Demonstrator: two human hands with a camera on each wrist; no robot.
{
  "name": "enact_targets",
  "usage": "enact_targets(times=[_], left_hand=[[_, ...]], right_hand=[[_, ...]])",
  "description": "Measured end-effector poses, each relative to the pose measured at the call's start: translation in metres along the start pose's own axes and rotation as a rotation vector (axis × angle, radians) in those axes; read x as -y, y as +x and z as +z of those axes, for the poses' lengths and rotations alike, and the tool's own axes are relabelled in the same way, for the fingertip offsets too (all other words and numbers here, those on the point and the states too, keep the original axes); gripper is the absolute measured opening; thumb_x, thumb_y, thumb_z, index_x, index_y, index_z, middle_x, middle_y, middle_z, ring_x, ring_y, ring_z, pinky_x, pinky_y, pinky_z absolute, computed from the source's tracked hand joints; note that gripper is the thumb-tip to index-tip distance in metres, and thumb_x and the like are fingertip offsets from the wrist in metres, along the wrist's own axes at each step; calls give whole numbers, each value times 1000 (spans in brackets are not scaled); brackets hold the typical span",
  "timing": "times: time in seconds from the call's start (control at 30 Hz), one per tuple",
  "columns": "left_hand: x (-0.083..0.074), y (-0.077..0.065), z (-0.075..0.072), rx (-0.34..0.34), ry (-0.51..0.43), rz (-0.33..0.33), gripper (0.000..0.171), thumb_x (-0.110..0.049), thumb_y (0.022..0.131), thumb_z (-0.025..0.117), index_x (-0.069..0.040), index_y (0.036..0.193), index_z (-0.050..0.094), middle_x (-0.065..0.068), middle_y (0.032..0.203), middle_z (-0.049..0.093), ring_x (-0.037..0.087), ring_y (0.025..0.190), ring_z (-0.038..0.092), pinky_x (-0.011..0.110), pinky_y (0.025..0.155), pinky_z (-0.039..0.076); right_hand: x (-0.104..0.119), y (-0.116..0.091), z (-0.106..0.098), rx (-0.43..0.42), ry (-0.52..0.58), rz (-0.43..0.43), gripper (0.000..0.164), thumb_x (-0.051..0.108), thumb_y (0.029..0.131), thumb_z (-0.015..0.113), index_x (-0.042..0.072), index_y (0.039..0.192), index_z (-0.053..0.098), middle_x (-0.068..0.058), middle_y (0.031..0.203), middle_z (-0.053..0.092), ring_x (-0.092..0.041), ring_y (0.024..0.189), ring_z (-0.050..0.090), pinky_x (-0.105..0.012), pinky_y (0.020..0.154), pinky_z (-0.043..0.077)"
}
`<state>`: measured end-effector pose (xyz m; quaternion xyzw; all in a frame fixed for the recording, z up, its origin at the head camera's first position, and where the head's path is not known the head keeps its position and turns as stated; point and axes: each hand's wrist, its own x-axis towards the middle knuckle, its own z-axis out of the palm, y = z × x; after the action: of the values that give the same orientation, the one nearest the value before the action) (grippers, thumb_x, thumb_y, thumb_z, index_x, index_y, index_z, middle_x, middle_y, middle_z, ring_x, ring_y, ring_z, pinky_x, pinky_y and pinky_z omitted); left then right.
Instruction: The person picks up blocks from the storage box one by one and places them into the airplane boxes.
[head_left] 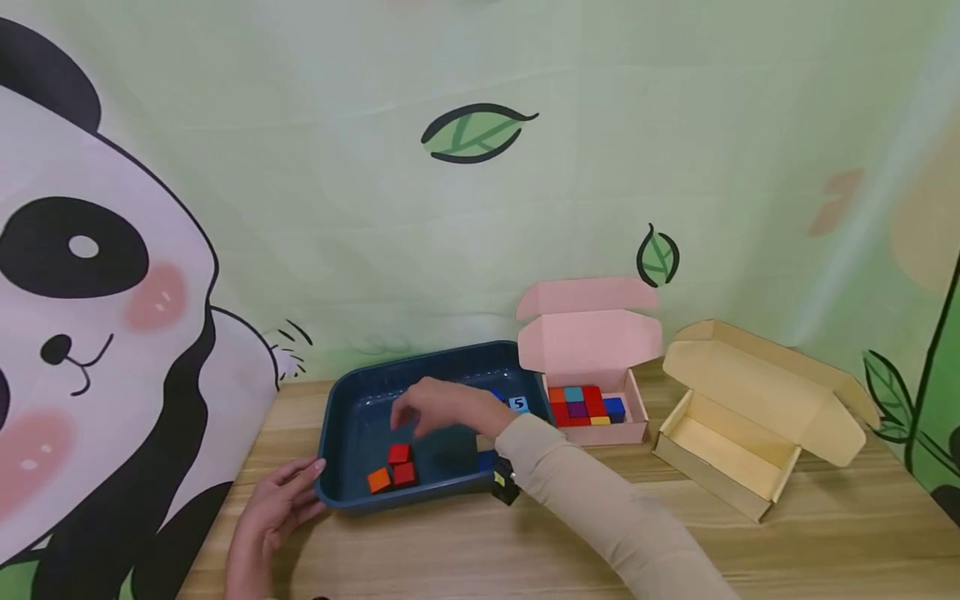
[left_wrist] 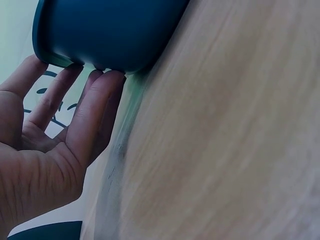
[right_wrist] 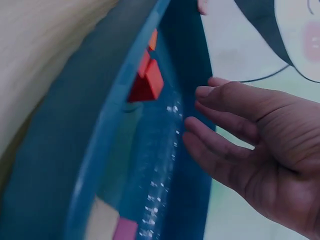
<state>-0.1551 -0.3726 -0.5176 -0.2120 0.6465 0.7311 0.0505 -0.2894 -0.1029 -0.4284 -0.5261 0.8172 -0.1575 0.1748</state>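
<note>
Red cubes (head_left: 403, 474) lie in the tray (head_left: 352, 421), nearer me than my empty right hand (head_left: 444, 405), which hovers loosely bent; my left hand (head_left: 279, 502) touches the tray's left end.

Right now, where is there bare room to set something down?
Bare: tabletop between the sleeve and brown box; that box's floor; the back-left corner of the tray. Crowded: the pink box, mostly filled with coloured blocks, and the tray's front-left, holding red and orange blocks.
</note>
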Motion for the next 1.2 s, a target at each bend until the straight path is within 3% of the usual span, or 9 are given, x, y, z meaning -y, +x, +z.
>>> enact_targets(times=[0.17, 0.53, 0.97, 1.2], left_hand=[[0, 2, 1, -8, 2, -3, 6, -29, 85, 71, -27, 91, 69, -4, 88, 69, 15, 81, 68, 36, 71, 56], [0, 3, 1, -1, -7, -4, 6, -27, 87, 70, -25, 92, 68, -3, 88, 68, 16, 81, 68, 36, 71, 56], [-1, -2, -2, 10, -13, -8, 3, -24, 87, 69, -27, 89, 70, -2, 87, 69, 16, 80, 68, 36, 71, 56], [-2, 0, -2, 12, -3, -10, 6, -27, 87, 69, -25, 93, 69, -3, 91, 68, 16, 82, 68, 37, 72, 56]], right_hand=[[-5, 20, 13, 101, 12, -18, 37, 9, 83, 73, 20, 118, 66, 5, 115, 64, -8, 98, 58, -14, 79, 47], [-24, 36, 16, 247, 134, 82, 41, 6, 84, 71, 30, 118, 66, 9, 118, 57, -8, 91, 56, -17, 76, 49], [-23, 51, 22, 291, 176, 17, 40, 4, 81, 73, 27, 115, 68, 11, 113, 60, -7, 95, 57, -15, 78, 48], [-20, 57, 30, 298, 99, -6, 31, 11, 83, 73, 29, 108, 71, 13, 107, 61, -7, 94, 53, -15, 82, 46]])
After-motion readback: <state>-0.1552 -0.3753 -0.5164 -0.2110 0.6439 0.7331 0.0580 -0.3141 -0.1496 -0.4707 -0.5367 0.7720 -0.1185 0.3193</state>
